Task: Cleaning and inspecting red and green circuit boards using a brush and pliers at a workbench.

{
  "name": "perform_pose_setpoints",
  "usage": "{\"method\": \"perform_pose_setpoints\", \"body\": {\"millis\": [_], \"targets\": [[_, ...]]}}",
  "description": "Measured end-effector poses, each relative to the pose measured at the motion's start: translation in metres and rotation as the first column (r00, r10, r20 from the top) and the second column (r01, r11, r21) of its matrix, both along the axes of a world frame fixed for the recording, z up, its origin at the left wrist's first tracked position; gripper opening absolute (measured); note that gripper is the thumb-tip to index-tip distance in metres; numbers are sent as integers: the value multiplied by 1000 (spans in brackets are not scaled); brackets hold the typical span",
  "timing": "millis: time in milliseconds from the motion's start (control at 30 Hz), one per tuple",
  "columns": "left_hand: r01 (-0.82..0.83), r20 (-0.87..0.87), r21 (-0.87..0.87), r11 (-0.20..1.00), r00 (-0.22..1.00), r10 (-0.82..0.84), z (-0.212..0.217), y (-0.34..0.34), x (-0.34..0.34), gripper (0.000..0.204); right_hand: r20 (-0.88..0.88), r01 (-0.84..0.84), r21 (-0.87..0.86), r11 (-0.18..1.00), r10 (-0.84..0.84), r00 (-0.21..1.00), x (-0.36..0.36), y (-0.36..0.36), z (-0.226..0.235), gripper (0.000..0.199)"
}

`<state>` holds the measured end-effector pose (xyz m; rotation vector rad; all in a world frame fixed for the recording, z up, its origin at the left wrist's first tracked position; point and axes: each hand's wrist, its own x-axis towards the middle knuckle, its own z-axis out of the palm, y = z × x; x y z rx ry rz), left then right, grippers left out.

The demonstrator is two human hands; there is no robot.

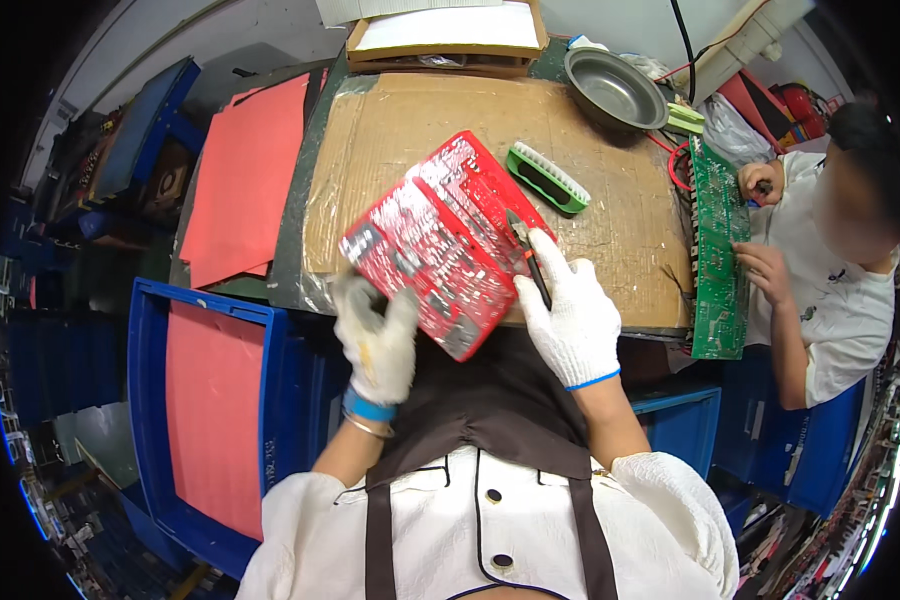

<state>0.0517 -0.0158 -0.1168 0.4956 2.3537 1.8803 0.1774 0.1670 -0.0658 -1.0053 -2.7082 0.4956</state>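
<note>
A red circuit board (pixel 450 240), crowded with silvery solder joints, lies tilted on a cardboard sheet, its lower corner jutting past the table's front edge. My right hand (pixel 572 315), in a white knit glove, is closed around dark-handled cutting pliers (pixel 532 262), whose jaws rest over the board's right part. My left hand (pixel 375 340), gloved too and blurred by motion, is at the board's lower left edge. Its thumb and fingers are apart with nothing visible between them; whether the thumb touches the board is unclear. Just beyond the board lies a green brush (pixel 548 180) with white bristles.
The cardboard sheet (pixel 370 130) covers the table. A grey metal bowl (pixel 616 90) sits at the far right, a shallow box (pixel 445 58) at the back. Red sheets (pixel 250 170) lie left, above a blue crate (pixel 270 400). At right, a co-worker's hands (pixel 765 270) hold a green board (pixel 718 250).
</note>
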Motion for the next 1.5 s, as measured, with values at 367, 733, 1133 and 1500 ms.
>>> {"method": "perform_pose_setpoints", "body": {"millis": [367, 733, 1133, 1500], "targets": [[119, 430, 279, 953, 872, -234, -23, -18, 69, 42, 35, -113, -36, 993, 114, 993, -6, -27, 25, 54], [156, 393, 352, 923, 870, -297, -21, -18, 72, 41, 106, -74, -108, 991, 86, 991, -11, -37, 34, 53], [166, 370, 344, 924, 881, -296, -21, -17, 75, 40, 86, -86, -85, 993, 93, 992, -14, -34, 37, 50], [184, 366, 354, 917, 875, -316, -23, -20, 74, 40, 98, -64, -98, 993, 74, 992, -15, -28, 38, 50]]}}
